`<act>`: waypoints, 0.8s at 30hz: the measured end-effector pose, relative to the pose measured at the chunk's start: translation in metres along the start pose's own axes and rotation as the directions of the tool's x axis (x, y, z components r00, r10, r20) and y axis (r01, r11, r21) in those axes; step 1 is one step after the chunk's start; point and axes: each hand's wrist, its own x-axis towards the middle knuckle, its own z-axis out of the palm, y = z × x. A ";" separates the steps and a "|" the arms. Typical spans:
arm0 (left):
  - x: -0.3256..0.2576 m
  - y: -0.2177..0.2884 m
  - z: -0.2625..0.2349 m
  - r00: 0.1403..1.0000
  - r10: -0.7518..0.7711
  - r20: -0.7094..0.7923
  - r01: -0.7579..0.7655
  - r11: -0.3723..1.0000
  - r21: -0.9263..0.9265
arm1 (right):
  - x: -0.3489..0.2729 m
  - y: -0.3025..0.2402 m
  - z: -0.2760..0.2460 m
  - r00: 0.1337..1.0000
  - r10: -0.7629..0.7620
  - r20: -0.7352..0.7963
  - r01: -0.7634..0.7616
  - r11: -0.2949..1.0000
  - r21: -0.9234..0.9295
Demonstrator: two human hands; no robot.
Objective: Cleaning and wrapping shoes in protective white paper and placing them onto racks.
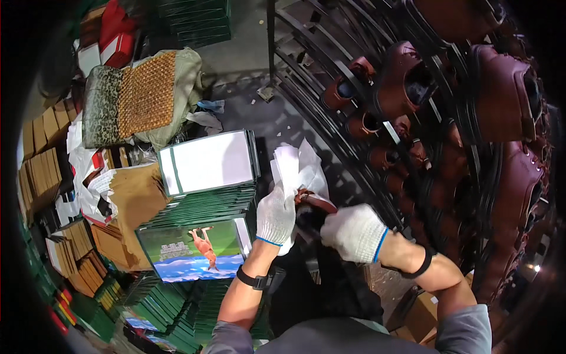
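A brown leather shoe (pixel 318 204) with a dark opening is in front of my body, between my hands. My left hand (pixel 276 215), in a white knit glove with a blue cuff, is closed on crumpled white tissue paper (pixel 289 162) that stands up beside and behind the shoe. My right hand (pixel 355 232), gloved the same way, is curled closed against the right end of the shoe, its fingertips partly hidden. The shoe's lower part is lost in shadow.
To my left stands a stack of green shoebox lids or flat boxes (pixel 194 236), with a white-topped box (pixel 209 162) on it. Behind is a beaded seat cushion (pixel 147 94). A metal rack (pixel 300 112) of brown shoes (pixel 407 82) fills the right side. Brown cardboard (pixel 135 200) lies at left.
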 end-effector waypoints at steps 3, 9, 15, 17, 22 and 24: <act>-0.008 -0.007 -0.005 0.997 0.075 -0.012 -0.073 0.994 0.083 | 0.001 -0.005 0.021 0.797 0.347 -0.494 -0.199 0.924 0.328; -0.011 0.003 -0.022 0.998 0.016 0.068 -0.025 0.991 0.134 | 0.020 0.006 0.010 0.927 0.225 -0.299 -0.186 0.971 0.154; -0.012 0.011 -0.024 1.000 0.017 -0.011 -0.016 0.993 0.116 | 0.037 0.006 0.017 0.947 0.135 -0.293 -0.105 0.988 0.114; -0.018 0.004 -0.034 0.999 0.036 0.004 -0.036 0.996 0.087 | 0.037 0.017 0.020 0.656 0.652 -0.382 -0.264 0.671 0.693; -0.030 -0.003 -0.030 0.988 -0.026 -0.153 0.001 0.988 -0.157 | 0.049 0.016 0.035 0.724 0.594 -0.351 -0.193 0.664 0.723; -0.025 -0.004 -0.032 0.946 -0.295 -0.136 0.237 0.914 -0.330 | 0.070 0.031 0.043 0.640 0.536 -0.551 -0.113 0.774 0.623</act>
